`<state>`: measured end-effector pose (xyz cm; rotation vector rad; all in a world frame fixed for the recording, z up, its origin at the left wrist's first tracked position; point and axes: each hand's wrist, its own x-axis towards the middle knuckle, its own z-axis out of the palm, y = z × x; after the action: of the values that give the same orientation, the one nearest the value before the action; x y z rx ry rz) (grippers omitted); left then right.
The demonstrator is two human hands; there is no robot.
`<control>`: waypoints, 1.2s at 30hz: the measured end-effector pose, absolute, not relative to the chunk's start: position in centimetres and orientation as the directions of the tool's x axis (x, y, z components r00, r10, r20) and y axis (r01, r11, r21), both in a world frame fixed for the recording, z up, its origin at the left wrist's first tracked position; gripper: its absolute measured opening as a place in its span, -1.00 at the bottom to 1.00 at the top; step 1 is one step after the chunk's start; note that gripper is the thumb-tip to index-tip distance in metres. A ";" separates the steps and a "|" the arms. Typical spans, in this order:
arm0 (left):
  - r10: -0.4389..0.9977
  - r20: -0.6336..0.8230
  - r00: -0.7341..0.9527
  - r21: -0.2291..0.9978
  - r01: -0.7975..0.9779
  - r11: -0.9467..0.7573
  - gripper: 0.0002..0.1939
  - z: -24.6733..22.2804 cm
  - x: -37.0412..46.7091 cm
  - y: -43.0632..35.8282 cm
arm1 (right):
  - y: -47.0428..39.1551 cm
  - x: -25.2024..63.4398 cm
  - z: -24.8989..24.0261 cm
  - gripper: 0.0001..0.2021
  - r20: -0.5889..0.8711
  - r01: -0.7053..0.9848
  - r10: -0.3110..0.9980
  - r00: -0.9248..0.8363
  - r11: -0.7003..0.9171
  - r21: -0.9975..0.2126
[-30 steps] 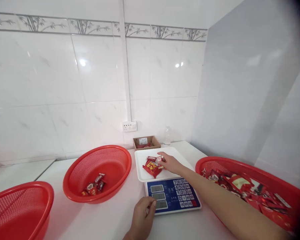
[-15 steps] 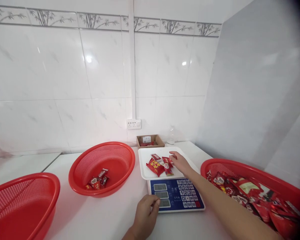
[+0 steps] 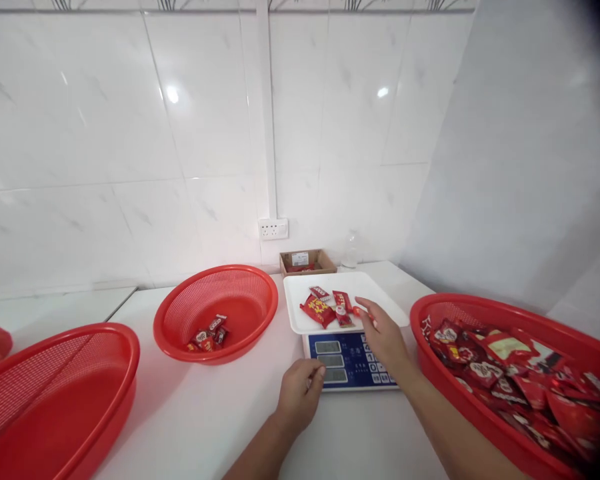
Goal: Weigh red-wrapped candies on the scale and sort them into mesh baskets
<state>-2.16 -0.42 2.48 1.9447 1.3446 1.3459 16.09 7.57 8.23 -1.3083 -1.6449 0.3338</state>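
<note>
A digital scale with a blue keypad panel carries a white tray. Several red snack packets lie on the tray, among them a larger packet with yellow print and a narrow red one. Over the tray's front right part is my right hand, its thumb and fingers closed around a small red packet that is partly hidden. My left hand rests at the scale's lower left corner, fingers curled in with nothing visible in them. Part of the keypad is hidden behind my right hand.
At right stands a red basket full of red packets. A round red basket holds several packets left of the scale; another red basket is at far left. Behind the tray are a cardboard box and a clear bottle.
My right hand has drawn back from the packets toward the tray's front right edge, with a small red packet in its fingers. My left hand stays by the scale. The view has tilted down.
</note>
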 end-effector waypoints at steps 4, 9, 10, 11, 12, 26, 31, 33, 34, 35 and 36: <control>0.892 0.451 0.011 0.799 0.441 -0.409 -0.79 2.2 -2.4 -0.2 | 2.3 17.4 5.2 -0.68 0.526 0.556 0.839 0.142 0.372 -0.743; 0.910 0.402 -0.107 0.856 0.396 -0.332 -0.75 2.4 -2.6 0.1 | -2.5 18.4 0.4 -0.75 0.196 0.611 0.970 -0.144 0.243 -0.754; 0.911 0.392 -0.130 0.865 0.388 -0.317 -0.75 2.5 -2.6 0.1 | -2.8 18.4 -0.2 -0.76 0.153 0.626 0.969 -0.196 0.244 -0.740; 0.911 0.385 -0.146 0.871 0.385 -0.306 -0.75 2.6 -2.6 0.2 | -3.0 18.4 -0.5 -0.77 0.126 0.637 0.967 -0.223 0.242 -0.732; 0.912 0.381 -0.155 0.872 0.387 -0.298 -0.75 2.6 -2.7 0.3 | -3.0 18.4 -0.6 -0.77 0.111 0.640 0.968 -0.227 0.234 -0.732; 0.848 0.492 -0.198 0.774 0.545 -0.321 -0.78 1.4 -3.4 -0.1 | -2.3 19.0 -1.0 -0.75 0.119 0.486 0.967 -0.227 0.218 -0.846; 0.600 0.798 -0.053 0.340 0.861 -0.377 -0.73 2.8 -5.8 -1.3 | -2.3 19.1 -1.0 -0.74 0.138 0.420 0.958 -0.249 0.236 -0.876; 0.561 0.828 -0.004 0.206 0.932 -0.298 -0.69 3.7 -7.3 -1.5 | -2.4 19.1 -1.1 -0.74 0.145 0.399 0.963 -0.227 0.228 -0.888; 0.570 0.821 0.003 0.166 0.956 -0.243 -0.67 4.2 -8.1 -1.6 | -2.4 19.1 -1.2 -0.73 0.145 0.393 0.966 -0.215 0.222 -0.892; 0.596 0.803 -0.008 0.142 0.974 -0.179 -0.66 4.6 -9.0 -1.7 | -2.4 19.2 -1.2 -0.73 0.143 0.392 0.967 -0.211 0.218 -0.894; 0.635 0.772 -0.029 0.130 0.985 -0.113 -0.64 5.0 -9.8 -1.8 | -2.3 19.2 -1.3 -0.73 0.138 0.395 0.966 -0.217 0.216 -0.893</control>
<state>-9.77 -1.78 5.00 2.4449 2.3217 1.3490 19.24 -2.33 -1.26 -1.2748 -1.7441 0.9671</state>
